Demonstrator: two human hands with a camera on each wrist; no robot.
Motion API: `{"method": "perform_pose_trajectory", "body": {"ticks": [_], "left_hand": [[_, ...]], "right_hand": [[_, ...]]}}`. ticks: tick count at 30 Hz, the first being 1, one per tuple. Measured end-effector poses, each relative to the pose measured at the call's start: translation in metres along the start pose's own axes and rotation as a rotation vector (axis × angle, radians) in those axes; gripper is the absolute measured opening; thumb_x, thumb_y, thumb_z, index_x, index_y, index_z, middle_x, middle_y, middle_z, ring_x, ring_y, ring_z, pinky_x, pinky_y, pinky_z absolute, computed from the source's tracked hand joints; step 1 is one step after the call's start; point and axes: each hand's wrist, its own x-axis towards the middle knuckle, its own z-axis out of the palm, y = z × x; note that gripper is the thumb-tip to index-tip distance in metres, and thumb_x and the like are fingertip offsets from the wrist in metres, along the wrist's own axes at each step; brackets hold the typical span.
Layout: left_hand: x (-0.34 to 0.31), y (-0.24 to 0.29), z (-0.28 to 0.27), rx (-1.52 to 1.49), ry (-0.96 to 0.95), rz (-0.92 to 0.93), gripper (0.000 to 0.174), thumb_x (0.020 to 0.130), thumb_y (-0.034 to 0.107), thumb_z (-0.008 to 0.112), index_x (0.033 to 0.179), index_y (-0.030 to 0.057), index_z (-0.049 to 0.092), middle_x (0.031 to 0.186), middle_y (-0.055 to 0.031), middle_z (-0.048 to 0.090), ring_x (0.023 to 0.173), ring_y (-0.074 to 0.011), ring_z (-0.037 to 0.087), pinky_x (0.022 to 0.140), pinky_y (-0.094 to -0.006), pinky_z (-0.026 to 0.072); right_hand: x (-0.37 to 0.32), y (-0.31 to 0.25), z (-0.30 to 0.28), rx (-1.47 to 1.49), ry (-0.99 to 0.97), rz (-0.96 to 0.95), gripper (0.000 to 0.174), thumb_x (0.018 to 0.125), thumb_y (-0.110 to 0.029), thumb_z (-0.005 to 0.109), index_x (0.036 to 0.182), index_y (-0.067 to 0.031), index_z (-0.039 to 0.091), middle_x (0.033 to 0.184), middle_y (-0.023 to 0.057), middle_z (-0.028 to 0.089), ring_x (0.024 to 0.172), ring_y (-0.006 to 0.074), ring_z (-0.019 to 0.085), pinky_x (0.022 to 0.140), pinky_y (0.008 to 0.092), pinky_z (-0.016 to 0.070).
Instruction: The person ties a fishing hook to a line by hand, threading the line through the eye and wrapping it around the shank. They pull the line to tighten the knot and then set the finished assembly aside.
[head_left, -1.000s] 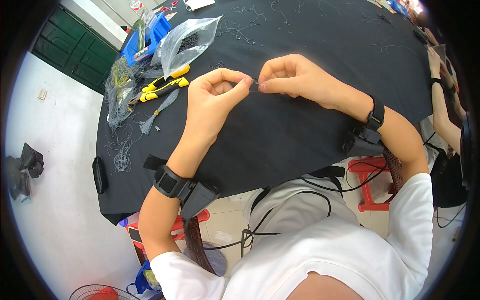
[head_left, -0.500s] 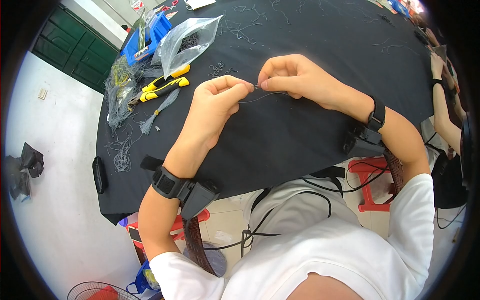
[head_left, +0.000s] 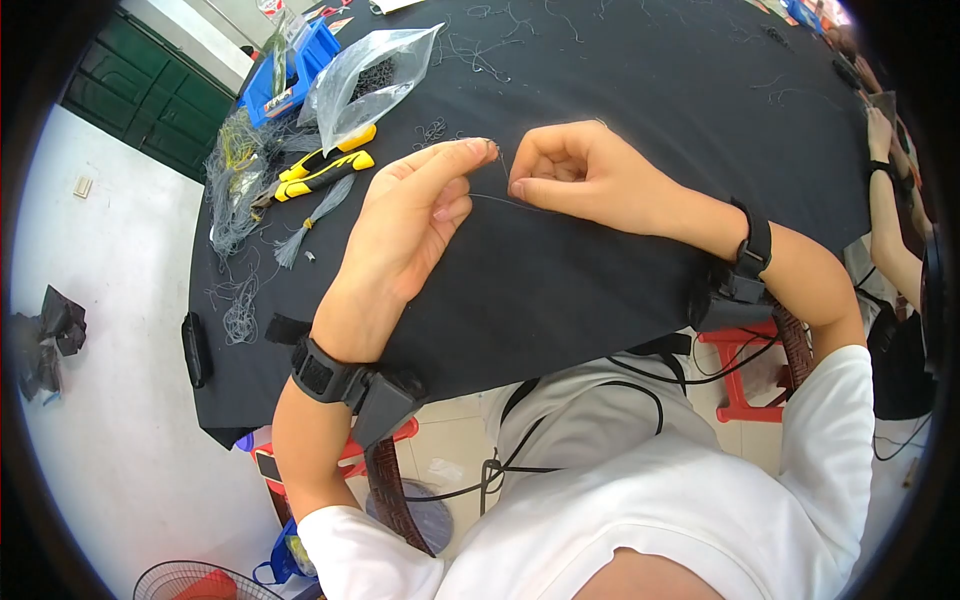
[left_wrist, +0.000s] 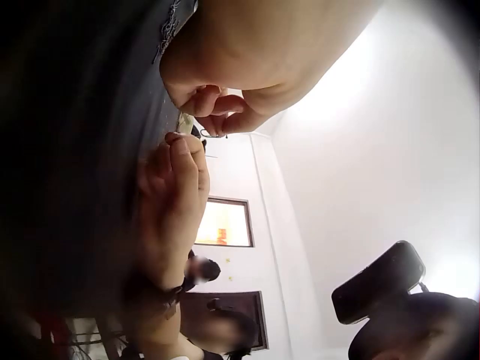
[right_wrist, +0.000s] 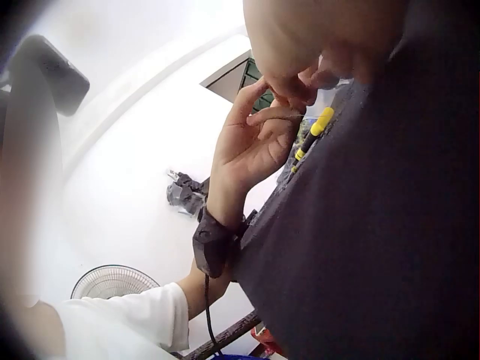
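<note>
My left hand [head_left: 412,215] is raised over the black cloth, thumb and forefinger pinching a small dark hook [head_left: 493,150] at their tips. Thin grey line [head_left: 495,198] runs from the hook towards my right hand [head_left: 595,180], whose thumb and forefinger pinch it a short way to the right. A loose stretch of the line bows below, between the two hands. In the left wrist view the hook [left_wrist: 213,134] shows as a small dark curve at the fingertips. Several small dark hooks [head_left: 431,130] lie on the cloth just beyond my left hand.
Yellow-and-black pliers [head_left: 325,178] lie left of my left hand, near a tied bundle of grey line [head_left: 312,225] and a tangled heap of it [head_left: 232,190]. Behind stand a clear plastic bag [head_left: 375,85] and a blue bin [head_left: 290,75]. Another person's arm [head_left: 885,205] is at far right.
The hands, fingertips close together before, have drawn slightly apart. My left hand has turned and its thumb now lies extended along the top; the line between the hands shows more.
</note>
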Motion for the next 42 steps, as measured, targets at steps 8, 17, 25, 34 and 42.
{"method": "perform_pose_trajectory", "body": {"ticks": [8, 17, 25, 34, 42], "left_hand": [[0.007, -0.004, -0.009, 0.087, 0.023, 0.049, 0.018, 0.083, 0.011, 0.064, 0.093, -0.0049, 0.065, 0.065, 0.0054, 0.050, 0.053, -0.0007, 0.033, 0.049, -0.0166, 0.0267], [0.002, -0.002, -0.005, 0.127, -0.039, 0.100, 0.017, 0.084, 0.010, 0.063, 0.092, -0.0048, 0.066, 0.065, 0.0055, 0.051, 0.053, -0.0004, 0.032, 0.049, -0.0172, 0.0250], [-0.001, -0.002, 0.003, 0.138, -0.065, 0.160, 0.018, 0.084, 0.011, 0.063, 0.092, -0.0042, 0.066, 0.066, 0.0048, 0.052, 0.057, -0.0016, 0.035, 0.052, -0.0177, 0.0286], [0.008, -0.008, -0.007, 0.215, 0.015, 0.153, 0.018, 0.082, 0.014, 0.065, 0.092, -0.0012, 0.067, 0.067, 0.0046, 0.053, 0.058, -0.0023, 0.036, 0.054, -0.0178, 0.0306], [0.005, -0.005, -0.003, 0.372, 0.063, 0.297, 0.014, 0.082, 0.012, 0.067, 0.089, 0.0006, 0.067, 0.074, 0.0026, 0.062, 0.061, 0.0003, 0.045, 0.055, -0.0155, 0.0322]], "right_hand": [[-0.007, -0.017, -0.002, -0.188, 0.064, -0.128, 0.007, 0.084, -0.007, 0.061, 0.079, -0.0030, 0.058, 0.054, -0.0089, 0.035, 0.050, -0.0007, 0.028, 0.046, 0.0206, 0.0218], [-0.002, -0.005, -0.009, -0.009, 0.165, 0.001, 0.010, 0.085, -0.011, 0.061, 0.082, -0.0021, 0.057, 0.070, -0.0051, 0.055, 0.060, -0.0001, 0.046, 0.053, 0.0167, 0.0339], [-0.004, -0.003, 0.000, -0.016, 0.003, 0.011, 0.012, 0.080, -0.012, 0.060, 0.076, -0.0010, 0.059, 0.064, -0.0030, 0.054, 0.059, 0.0013, 0.045, 0.053, 0.0200, 0.0355], [-0.014, -0.023, 0.005, -0.308, 0.171, -0.188, 0.008, 0.078, -0.011, 0.060, 0.076, -0.0030, 0.058, 0.056, -0.0030, 0.032, 0.052, 0.0049, 0.030, 0.048, 0.0240, 0.0273], [-0.013, -0.021, 0.001, -0.357, 0.393, -0.344, 0.009, 0.078, -0.011, 0.063, 0.083, -0.0033, 0.060, 0.057, -0.0033, 0.029, 0.052, 0.0051, 0.027, 0.048, 0.0240, 0.0255]]}}
